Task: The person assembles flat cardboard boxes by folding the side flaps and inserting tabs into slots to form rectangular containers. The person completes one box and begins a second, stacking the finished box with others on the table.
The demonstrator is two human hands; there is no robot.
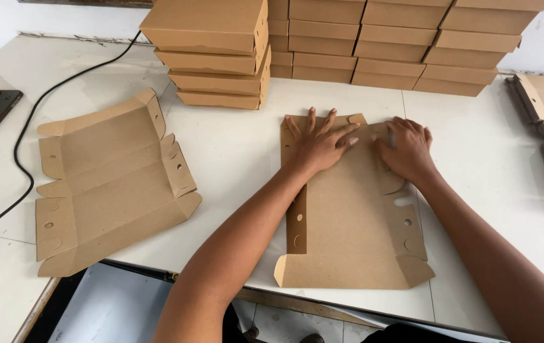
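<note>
Left hand [320, 143] pressed flat, fingers splayed (grip apart), right hand [405, 147] knuckles-down, curled on cardboard blank [348, 222].

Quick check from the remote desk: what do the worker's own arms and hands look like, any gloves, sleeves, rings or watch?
Both arms are bare for all of their visible length: no sleeves show in the head view. The left hand and right hand wear no gloves. No rings, watch, wristband or markings are visible on either.

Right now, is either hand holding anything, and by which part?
Nothing is gripped. The left hand lies flat, fingers spread, on the far end of the flat brown cardboard box blank; the right hand presses its far right flap.
</note>
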